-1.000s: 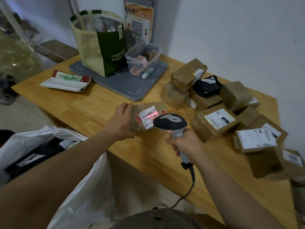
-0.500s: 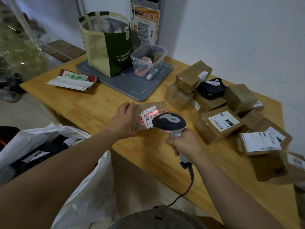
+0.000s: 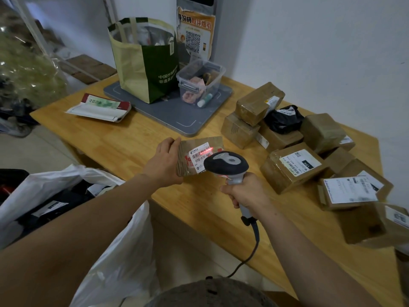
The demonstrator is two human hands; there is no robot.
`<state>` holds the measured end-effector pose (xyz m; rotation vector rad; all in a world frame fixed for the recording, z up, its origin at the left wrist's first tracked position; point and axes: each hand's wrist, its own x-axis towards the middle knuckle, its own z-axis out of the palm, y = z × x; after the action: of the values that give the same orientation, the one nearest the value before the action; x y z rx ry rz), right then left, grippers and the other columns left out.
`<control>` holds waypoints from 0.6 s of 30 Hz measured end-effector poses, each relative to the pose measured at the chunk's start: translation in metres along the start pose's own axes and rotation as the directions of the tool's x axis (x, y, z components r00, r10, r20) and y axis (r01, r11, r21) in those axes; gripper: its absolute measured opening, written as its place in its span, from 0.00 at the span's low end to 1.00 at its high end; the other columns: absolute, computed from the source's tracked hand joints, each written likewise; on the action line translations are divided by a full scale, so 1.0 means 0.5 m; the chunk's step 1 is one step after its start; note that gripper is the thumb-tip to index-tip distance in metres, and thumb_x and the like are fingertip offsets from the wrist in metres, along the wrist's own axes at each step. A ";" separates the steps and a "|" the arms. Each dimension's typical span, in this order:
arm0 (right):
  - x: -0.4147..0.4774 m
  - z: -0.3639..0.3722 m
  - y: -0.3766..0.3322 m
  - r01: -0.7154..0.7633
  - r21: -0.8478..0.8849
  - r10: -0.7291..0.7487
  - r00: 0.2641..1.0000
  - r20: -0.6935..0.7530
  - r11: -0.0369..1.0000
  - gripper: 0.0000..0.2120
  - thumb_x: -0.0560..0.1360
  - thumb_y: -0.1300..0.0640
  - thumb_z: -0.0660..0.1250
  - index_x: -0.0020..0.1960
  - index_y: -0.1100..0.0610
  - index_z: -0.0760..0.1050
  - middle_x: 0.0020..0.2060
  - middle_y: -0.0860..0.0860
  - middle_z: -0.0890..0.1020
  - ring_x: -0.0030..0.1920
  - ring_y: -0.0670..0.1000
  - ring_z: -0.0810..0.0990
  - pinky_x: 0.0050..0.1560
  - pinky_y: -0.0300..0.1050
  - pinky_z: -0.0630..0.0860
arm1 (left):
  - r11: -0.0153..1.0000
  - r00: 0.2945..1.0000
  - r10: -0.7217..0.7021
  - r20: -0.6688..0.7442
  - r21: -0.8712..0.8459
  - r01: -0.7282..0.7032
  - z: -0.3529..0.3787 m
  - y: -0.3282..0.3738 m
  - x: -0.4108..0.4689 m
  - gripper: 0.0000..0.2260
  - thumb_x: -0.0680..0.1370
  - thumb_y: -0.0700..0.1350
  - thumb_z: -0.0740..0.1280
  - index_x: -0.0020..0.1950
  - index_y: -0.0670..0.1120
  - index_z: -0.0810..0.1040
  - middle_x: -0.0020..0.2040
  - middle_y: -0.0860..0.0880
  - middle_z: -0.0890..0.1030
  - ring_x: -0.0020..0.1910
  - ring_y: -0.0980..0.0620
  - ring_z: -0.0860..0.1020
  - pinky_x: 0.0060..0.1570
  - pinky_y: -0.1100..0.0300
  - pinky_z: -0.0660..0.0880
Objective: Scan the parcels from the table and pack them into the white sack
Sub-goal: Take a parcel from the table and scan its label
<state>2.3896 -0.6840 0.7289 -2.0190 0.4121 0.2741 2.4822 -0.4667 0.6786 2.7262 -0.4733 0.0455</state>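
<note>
My left hand [image 3: 164, 163] grips a small brown parcel [image 3: 210, 144] by its left end, held above the wooden table [image 3: 141, 142] with its white label facing up. A red scan line lies across that label. My right hand [image 3: 245, 191] holds the handle of a black and grey barcode scanner [image 3: 225, 163], whose head hovers just right of the label and covers the parcel's right part. Several brown taped parcels [image 3: 292, 167] and a black bagged parcel [image 3: 283, 118] are piled at the table's right. The white sack [image 3: 119, 251] stands open at lower left with dark parcels inside.
A green and cream tote bag [image 3: 146, 60] and a clear plastic box [image 3: 201, 80] stand on a grey scale plate [image 3: 177, 116] at the back. A flat white and red mailer [image 3: 99, 107] lies at the table's left. The scanner's cable [image 3: 250, 255] hangs off the front edge.
The parcel and scanner stay almost still in my hands. The red scan line has shifted toward the top of the label. My view has drifted left, so everything sits further right.
</note>
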 end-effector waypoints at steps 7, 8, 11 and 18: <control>0.016 0.027 -0.011 0.028 0.094 -0.036 0.996 0.087 0.995 0.10 0.70 0.62 0.74 0.46 0.59 0.73 0.23 0.50 0.75 0.21 0.48 0.71 0.24 0.41 0.71 | 0.960 0.970 -0.212 -0.122 -0.209 0.184 -0.015 -0.011 -0.027 0.55 0.62 0.54 0.80 0.78 0.44 0.49 0.73 0.44 0.57 0.72 0.44 0.58 0.68 0.51 0.65; 0.019 0.039 -0.016 0.032 0.099 -0.041 0.994 0.098 0.995 0.10 0.70 0.62 0.74 0.46 0.59 0.73 0.23 0.50 0.75 0.20 0.48 0.71 0.23 0.40 0.71 | 0.941 0.951 -0.268 -0.155 -0.252 0.224 -0.028 -0.024 -0.036 0.54 0.63 0.55 0.79 0.78 0.44 0.49 0.73 0.44 0.57 0.72 0.45 0.59 0.67 0.52 0.65; 0.027 0.089 -0.035 0.038 0.118 -0.055 0.989 0.141 0.992 0.07 0.71 0.62 0.74 0.43 0.60 0.75 0.22 0.50 0.74 0.20 0.48 0.70 0.22 0.40 0.70 | 0.846 0.854 -0.481 -0.199 -0.361 0.392 -0.079 -0.086 -0.084 0.52 0.63 0.60 0.77 0.78 0.48 0.50 0.73 0.45 0.57 0.72 0.44 0.60 0.65 0.50 0.66; 0.028 0.220 -0.080 0.059 0.115 -0.089 0.957 0.275 0.992 0.08 0.70 0.63 0.73 0.37 0.59 0.74 0.20 0.50 0.74 0.19 0.49 0.69 0.22 0.40 0.69 | 0.554 0.501 -0.832 -0.238 -0.355 0.753 -0.163 -0.259 -0.267 0.42 0.68 0.66 0.69 0.74 0.46 0.60 0.69 0.40 0.63 0.67 0.38 0.66 0.62 0.44 0.69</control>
<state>2.4169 -0.5718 0.7057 -1.8537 0.1689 0.4749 2.4016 -0.2813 0.6959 2.3569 0.8912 0.2605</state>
